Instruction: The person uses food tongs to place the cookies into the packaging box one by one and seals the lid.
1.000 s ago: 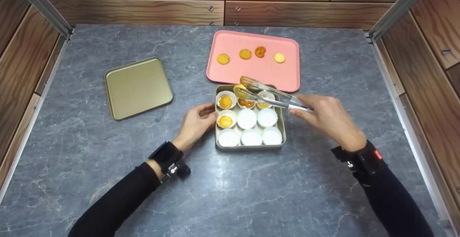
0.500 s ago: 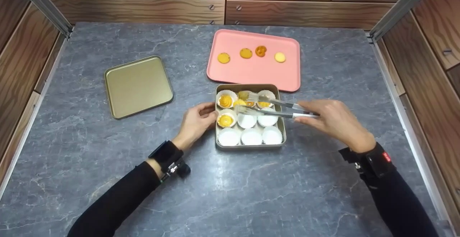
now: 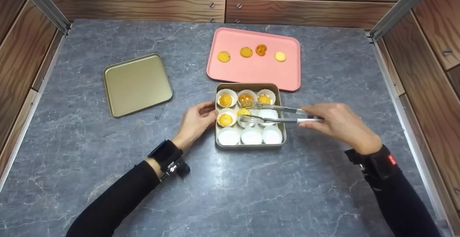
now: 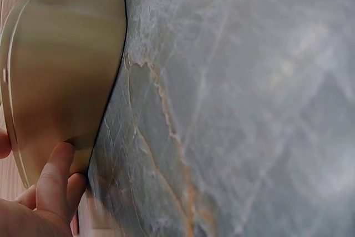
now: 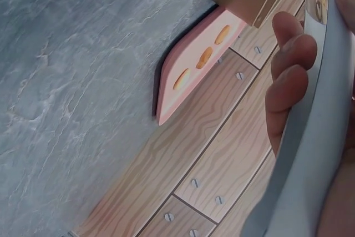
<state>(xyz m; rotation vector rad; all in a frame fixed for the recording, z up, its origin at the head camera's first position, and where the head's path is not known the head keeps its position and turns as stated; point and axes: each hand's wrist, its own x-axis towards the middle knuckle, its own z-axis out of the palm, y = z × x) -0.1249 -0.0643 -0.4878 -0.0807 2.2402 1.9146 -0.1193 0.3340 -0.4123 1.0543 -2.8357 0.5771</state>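
Note:
In the head view, an open tin box (image 3: pixel 250 146) holds rows of white paper cups, several with yellow or orange cookies. My left hand (image 3: pixel 195 124) rests against its left wall, fingertips touching the metal (image 4: pixel 72 70). My right hand (image 3: pixel 336 124) grips metal tongs with grey-and-white handles (image 3: pixel 295 120). Their tips reach over the middle cup (image 3: pixel 248 122), with a yellow cookie (image 3: pixel 243 112) at its far left edge; whether the tips touch the cookie is unclear. The right wrist view shows my fingers curled round the tongs' handle (image 5: pixel 319 131).
Behind the tin lies a pink tray (image 3: pixel 251 72) with a pretzel-shaped cookie (image 3: pixel 261 50), a pale round cookie (image 3: pixel 280 56) and two brownish-yellow cookies. A gold lid (image 3: pixel 138 86) lies at the left. Wood-patterned panels border the grey table (image 3: pixel 230 194).
The tongs have come down toward me from the tin's far edge to the middle row, and the yellow cookie has moved with them. My left hand stays in place.

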